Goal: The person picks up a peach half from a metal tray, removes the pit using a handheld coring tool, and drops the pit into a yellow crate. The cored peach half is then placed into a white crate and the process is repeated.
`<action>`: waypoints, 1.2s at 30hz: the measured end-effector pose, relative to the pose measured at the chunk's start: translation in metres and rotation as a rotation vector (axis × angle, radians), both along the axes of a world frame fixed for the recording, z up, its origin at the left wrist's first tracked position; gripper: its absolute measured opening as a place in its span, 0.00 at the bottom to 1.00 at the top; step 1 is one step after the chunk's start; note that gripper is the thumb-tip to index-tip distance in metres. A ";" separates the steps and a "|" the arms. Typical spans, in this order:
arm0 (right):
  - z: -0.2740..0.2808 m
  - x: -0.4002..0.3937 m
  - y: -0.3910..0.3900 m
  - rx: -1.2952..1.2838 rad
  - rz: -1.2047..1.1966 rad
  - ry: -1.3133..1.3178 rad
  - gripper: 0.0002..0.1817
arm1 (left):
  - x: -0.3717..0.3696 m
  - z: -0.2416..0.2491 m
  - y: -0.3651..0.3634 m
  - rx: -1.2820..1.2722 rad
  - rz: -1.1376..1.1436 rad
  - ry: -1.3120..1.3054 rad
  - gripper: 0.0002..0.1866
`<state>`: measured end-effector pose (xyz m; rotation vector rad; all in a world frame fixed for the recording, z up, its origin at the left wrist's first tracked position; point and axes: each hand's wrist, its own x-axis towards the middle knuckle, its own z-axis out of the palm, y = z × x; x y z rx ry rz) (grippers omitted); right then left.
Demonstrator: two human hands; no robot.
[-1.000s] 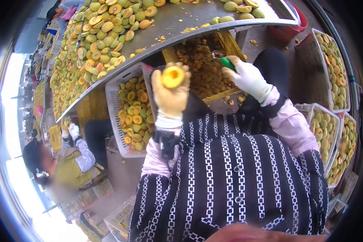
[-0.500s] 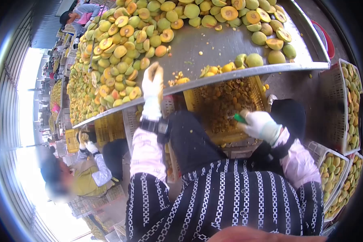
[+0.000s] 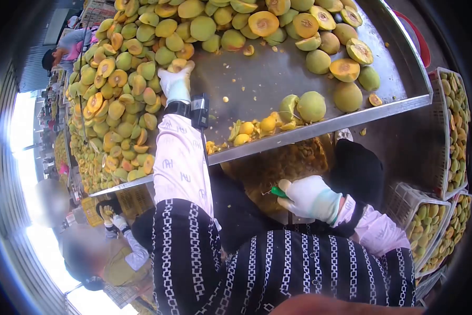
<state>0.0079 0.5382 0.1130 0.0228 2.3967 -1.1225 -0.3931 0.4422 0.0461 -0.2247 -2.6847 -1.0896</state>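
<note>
My left hand (image 3: 175, 83), in a white glove, reaches over the metal table (image 3: 241, 79) to the edge of the fruit pile. Its fingers close round a yellow-green peach half (image 3: 177, 65); part of the fruit is hidden by the glove. My right hand (image 3: 312, 198), gloved too, is low in front of my body and grips a green-handled tool (image 3: 278, 192) with a small metal tip pointing left. Beneath it is a yellow crate (image 3: 326, 152) of scraps. Yellow peelings and pulp (image 3: 244, 132) lie along the table's near rim.
The large pile of halved fruit (image 3: 120, 105) covers the table's left and far sides. More halves and whole fruit (image 3: 347, 97) lie at the right. Crates of fruit (image 3: 427, 226) stand on the right. A co-worker (image 3: 123, 257) in gloves sits at the lower left.
My left hand has moved forward and left from the table's near rim to the pile and closed on a peach half. My right hand has shifted left and down with the tool.
</note>
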 end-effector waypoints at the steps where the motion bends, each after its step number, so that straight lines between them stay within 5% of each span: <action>1: 0.001 0.000 0.000 0.002 -0.006 -0.022 0.16 | 0.005 0.005 -0.003 -0.023 -0.031 -0.106 0.45; 2: 0.002 0.000 0.000 0.005 -0.006 -0.016 0.16 | 0.011 0.010 -0.007 -0.046 -0.061 -0.211 0.42; 4: 0.001 0.004 -0.003 0.040 -0.006 -0.024 0.16 | 0.028 0.005 -0.019 0.291 -0.242 -0.319 0.30; 7: -0.006 0.011 -0.006 0.078 -0.054 0.023 0.18 | 0.094 0.046 -0.027 0.716 -0.245 -0.477 0.23; 10: -0.001 0.014 -0.008 0.123 -0.106 -0.002 0.19 | 0.147 0.062 -0.062 1.253 -0.524 -0.654 0.15; 16: -0.028 0.031 -0.013 0.072 -0.222 0.356 0.23 | 0.256 0.107 -0.109 1.857 -0.663 -1.005 0.19; 19: 0.005 0.048 -0.030 0.012 -0.499 0.496 0.25 | 0.314 0.112 -0.126 1.597 -0.629 -0.800 0.25; 24: 0.071 0.073 -0.080 0.031 -0.407 0.961 0.28 | 0.354 0.113 -0.135 1.601 -0.781 -0.780 0.27; 27: 0.097 0.088 -0.092 0.174 -0.314 0.897 0.29 | 0.379 0.127 -0.124 1.443 -0.686 -0.554 0.31; 36: 0.112 0.100 -0.110 0.241 -0.291 0.888 0.29 | 0.393 0.133 -0.130 1.414 -0.838 -0.438 0.28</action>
